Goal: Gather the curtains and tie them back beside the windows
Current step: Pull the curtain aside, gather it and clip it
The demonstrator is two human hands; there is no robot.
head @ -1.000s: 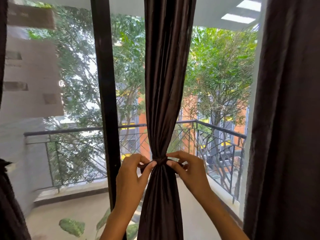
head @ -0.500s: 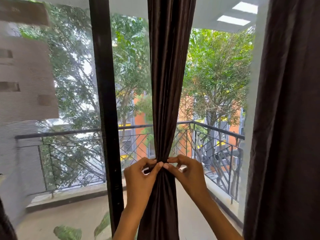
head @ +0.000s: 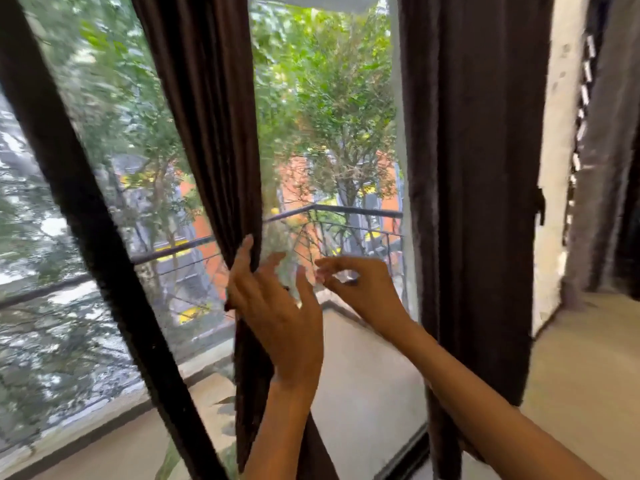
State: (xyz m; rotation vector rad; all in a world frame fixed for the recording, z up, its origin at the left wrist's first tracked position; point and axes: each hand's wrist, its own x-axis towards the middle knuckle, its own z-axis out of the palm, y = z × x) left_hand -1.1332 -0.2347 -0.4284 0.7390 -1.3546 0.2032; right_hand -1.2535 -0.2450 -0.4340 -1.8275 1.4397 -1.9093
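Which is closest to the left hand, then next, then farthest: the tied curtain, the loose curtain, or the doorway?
From the left hand, in the head view:
1. Tied curtain: its fingers touch it, at the hand's left.
2. Loose curtain: off to the right, beyond the right hand.
3. Doorway: far right edge.

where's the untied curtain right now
In the head view the loose curtain hangs right of centre, between the glass and the pale wall, just right of the right hand; the gathered curtain hangs further left.
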